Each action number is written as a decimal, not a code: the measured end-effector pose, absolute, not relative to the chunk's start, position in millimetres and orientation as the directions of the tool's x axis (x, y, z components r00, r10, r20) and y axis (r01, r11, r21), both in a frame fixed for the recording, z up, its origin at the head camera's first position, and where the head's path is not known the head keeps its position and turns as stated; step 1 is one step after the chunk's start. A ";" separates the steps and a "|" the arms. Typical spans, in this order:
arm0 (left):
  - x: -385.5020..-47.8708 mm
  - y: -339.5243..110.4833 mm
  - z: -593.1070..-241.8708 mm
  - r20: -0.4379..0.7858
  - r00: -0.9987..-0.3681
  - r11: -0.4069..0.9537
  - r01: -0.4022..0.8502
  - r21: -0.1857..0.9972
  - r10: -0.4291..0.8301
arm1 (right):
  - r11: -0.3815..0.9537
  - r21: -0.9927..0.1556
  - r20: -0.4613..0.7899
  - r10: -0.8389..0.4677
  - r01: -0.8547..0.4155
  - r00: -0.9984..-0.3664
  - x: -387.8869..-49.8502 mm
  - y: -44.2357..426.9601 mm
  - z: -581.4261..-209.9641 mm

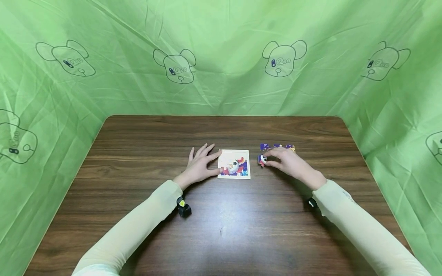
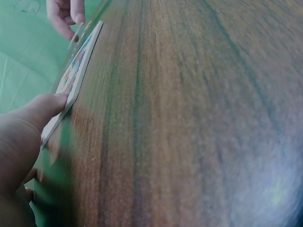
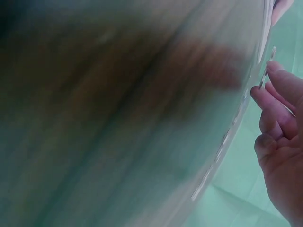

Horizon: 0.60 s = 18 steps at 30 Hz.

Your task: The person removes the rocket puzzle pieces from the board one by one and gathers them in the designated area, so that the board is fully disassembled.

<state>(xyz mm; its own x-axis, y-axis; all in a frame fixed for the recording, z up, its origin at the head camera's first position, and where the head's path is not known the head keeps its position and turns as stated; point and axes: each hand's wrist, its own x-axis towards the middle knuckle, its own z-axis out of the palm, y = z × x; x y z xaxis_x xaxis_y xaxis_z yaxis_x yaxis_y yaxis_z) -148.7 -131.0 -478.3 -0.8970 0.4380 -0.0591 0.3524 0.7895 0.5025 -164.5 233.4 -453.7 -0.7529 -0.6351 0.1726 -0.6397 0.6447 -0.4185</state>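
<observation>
Two bare hands work near the centre of the head view, over a dark brown wood-grain table (image 1: 155, 134). The left hand (image 1: 198, 167), thumb and fingers spread wide, touches the left edge of a square white-bordered puzzle board (image 1: 229, 154), its lower part filled with colourful pieces. Right of the board, the right hand (image 1: 284, 163) pinches a small purple, white and red puzzle piece (image 1: 261, 160) between thumb and fingertips. Just above that hand lies a row of purple puzzle pieces (image 1: 264, 147).

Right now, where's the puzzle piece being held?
In the head view, the puzzle piece is pinched by the right hand, just right of the puzzle board and below the loose pieces.
</observation>
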 end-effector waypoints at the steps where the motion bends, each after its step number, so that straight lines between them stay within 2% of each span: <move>1: -148.9 -131.1 -478.2 -0.062 -0.897 0.790 0.351 0.502 0.438 | 0.642 -0.411 0.179 -0.639 -0.647 -0.748 -164.6 236.4 -454.6; 18: -149.2 -132.9 -480.0 -0.057 -0.893 0.789 0.364 0.495 0.447 | 0.544 -0.310 0.286 -0.729 -0.780 -0.622 -167.8 243.2 -459.3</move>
